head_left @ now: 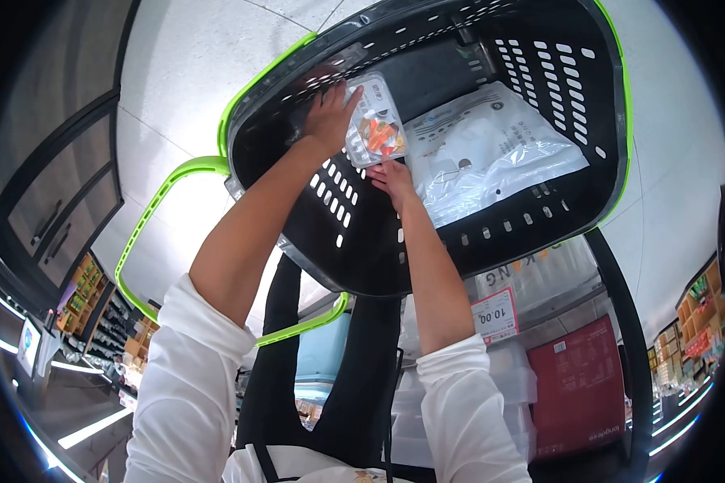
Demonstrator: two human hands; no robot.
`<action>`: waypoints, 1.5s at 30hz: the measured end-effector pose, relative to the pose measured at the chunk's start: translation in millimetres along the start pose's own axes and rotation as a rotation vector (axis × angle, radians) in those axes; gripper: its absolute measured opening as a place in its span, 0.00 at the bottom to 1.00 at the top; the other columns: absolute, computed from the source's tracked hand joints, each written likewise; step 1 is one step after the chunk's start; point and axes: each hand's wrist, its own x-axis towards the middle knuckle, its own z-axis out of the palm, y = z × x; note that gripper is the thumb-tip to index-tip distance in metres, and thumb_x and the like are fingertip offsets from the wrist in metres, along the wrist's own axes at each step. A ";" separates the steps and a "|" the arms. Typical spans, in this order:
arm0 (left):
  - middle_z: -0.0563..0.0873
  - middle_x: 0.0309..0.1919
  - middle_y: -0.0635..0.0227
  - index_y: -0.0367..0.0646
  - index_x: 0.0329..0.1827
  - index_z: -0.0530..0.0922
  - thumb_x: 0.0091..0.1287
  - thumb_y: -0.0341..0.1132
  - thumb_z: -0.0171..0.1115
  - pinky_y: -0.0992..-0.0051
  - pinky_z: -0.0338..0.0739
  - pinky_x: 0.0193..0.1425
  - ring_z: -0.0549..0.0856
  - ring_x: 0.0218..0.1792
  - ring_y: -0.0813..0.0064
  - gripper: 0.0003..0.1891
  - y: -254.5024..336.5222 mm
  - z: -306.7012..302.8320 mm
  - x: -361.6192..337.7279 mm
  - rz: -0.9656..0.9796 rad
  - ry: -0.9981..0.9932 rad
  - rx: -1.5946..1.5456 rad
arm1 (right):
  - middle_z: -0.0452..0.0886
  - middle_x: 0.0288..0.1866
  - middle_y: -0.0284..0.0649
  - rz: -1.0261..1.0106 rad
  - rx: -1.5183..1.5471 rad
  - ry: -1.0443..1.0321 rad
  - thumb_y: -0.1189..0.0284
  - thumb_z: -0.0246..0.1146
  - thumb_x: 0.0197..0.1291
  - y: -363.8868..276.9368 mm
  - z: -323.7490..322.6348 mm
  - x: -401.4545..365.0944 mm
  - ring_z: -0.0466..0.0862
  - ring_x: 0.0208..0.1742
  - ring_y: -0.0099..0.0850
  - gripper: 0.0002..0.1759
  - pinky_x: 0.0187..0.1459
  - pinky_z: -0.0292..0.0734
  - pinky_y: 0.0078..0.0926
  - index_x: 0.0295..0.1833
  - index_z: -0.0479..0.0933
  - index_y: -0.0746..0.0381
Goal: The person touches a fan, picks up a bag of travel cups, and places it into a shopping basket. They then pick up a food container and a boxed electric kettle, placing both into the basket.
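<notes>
Inside a black shopping basket (427,266) with green edging, my left hand (328,121) and my right hand (393,179) hold a clear plastic box (377,121) between them. The box has a printed label with orange and yellow pictures. My left hand is at its left side, fingers bent against the edge. At the lower right corner, my right hand has its fingertips on the box. To the right of the box a white plastic package (491,149) with small print lies on the basket floor.
The green basket handle (137,233) hangs out to the left. A price sign (495,315), clear plastic containers (499,374) and a dark red box (578,386) are at the lower right. Dark cabinets (64,185) stand at the left, with shop shelves further off.
</notes>
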 end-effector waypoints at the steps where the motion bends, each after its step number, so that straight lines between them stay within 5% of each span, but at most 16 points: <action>1: 0.54 0.65 0.53 0.51 0.69 0.48 0.49 0.25 0.56 0.60 0.51 0.66 0.54 0.67 0.59 0.42 -0.2 -1.2 0.5 0.002 0.005 0.000 | 0.77 0.45 0.39 0.008 0.003 0.014 0.59 0.46 0.65 -0.8 0.7 -1.3 0.78 0.47 0.28 0.20 0.45 0.73 0.27 0.48 0.70 0.64; 9: 0.56 0.65 0.53 0.43 0.62 0.62 0.48 0.23 0.54 0.60 0.49 0.68 0.54 0.67 0.58 0.33 11.3 -32.5 -29.4 0.073 0.052 -0.029 | 0.75 0.39 0.39 0.004 0.100 0.109 0.56 0.50 0.62 -6.3 9.7 -14.8 0.77 0.39 0.29 0.23 0.43 0.76 0.28 0.49 0.68 0.67; 12: 0.60 0.62 0.55 0.43 0.57 0.66 0.48 0.21 0.52 0.59 0.50 0.68 0.57 0.66 0.57 0.28 22.9 -77.5 -74.3 0.168 0.190 -0.234 | 0.75 0.40 0.43 -0.016 -0.110 0.138 0.57 0.52 0.60 -4.6 11.7 -30.5 0.77 0.40 0.30 0.27 0.44 0.75 0.27 0.54 0.64 0.71; 15: 0.63 0.60 0.58 0.44 0.56 0.67 0.50 0.20 0.51 0.58 0.50 0.67 0.59 0.64 0.58 0.26 27.1 -129.8 -138.2 0.240 0.260 -0.378 | 0.69 0.52 0.64 -0.309 -0.635 0.300 0.64 0.55 0.56 -17.6 26.0 -81.7 0.71 0.53 0.53 0.33 0.58 0.63 0.35 0.58 0.56 0.79; 22: 0.65 0.58 0.58 0.44 0.57 0.65 0.49 0.21 0.50 0.57 0.51 0.66 0.63 0.61 0.58 0.27 -50.4 -141.1 -318.7 0.135 0.264 -0.234 | 0.69 0.52 0.50 -0.895 -0.525 0.360 0.79 0.50 0.57 -9.3 79.0 -222.9 0.69 0.54 0.44 0.15 0.52 0.66 0.36 0.51 0.66 0.68; 26: 0.64 0.58 0.58 0.41 0.57 0.64 0.47 0.18 0.46 0.56 0.50 0.67 0.61 0.63 0.58 0.29 -116.5 -129.8 -417.7 -0.042 0.115 -0.155 | 0.71 0.50 0.49 -0.872 -0.392 0.212 0.79 0.49 0.58 13.0 131.4 -301.4 0.75 0.49 0.40 0.12 0.46 0.72 0.30 0.49 0.68 0.66; 28: 0.64 0.60 0.60 0.43 0.59 0.64 0.48 0.18 0.47 0.56 0.48 0.68 0.59 0.64 0.60 0.30 -153.3 -111.0 -465.9 -0.081 0.044 -0.034 | 0.75 0.44 0.47 -0.689 -0.452 0.134 0.78 0.48 0.59 24.4 163.6 -338.8 0.78 0.44 0.37 0.11 0.44 0.73 0.29 0.47 0.69 0.67; 33: 0.67 0.59 0.62 0.46 0.54 0.71 0.52 0.21 0.51 0.55 0.42 0.70 0.55 0.68 0.64 0.23 -223.8 -68.4 -560.3 -0.056 -0.184 0.159 | 0.77 0.38 0.45 -0.686 -0.568 -0.150 0.78 0.48 0.60 100.2 237.9 -384.5 0.79 0.42 0.34 0.09 0.43 0.72 0.26 0.46 0.68 0.66; 38: 0.72 0.55 0.65 0.47 0.45 0.75 0.55 0.26 0.53 0.51 0.40 0.70 0.58 0.67 0.65 0.14 -255.0 -34.5 -598.9 0.020 -0.033 0.181 | 0.76 0.39 0.45 -0.690 -0.820 -0.317 0.76 0.49 0.60 166.5 302.9 -428.2 0.78 0.42 0.39 0.09 0.44 0.71 0.30 0.46 0.68 0.63; 45: 0.76 0.41 0.66 0.46 0.37 0.76 0.54 0.26 0.52 0.52 0.40 0.70 0.67 0.60 0.67 0.09 -264.5 -19.5 -595.7 0.176 0.022 0.206 | 0.75 0.35 0.46 -0.758 -0.865 -0.271 0.76 0.51 0.58 211.0 346.1 -460.0 0.77 0.38 0.42 0.08 0.38 0.71 0.33 0.43 0.67 0.63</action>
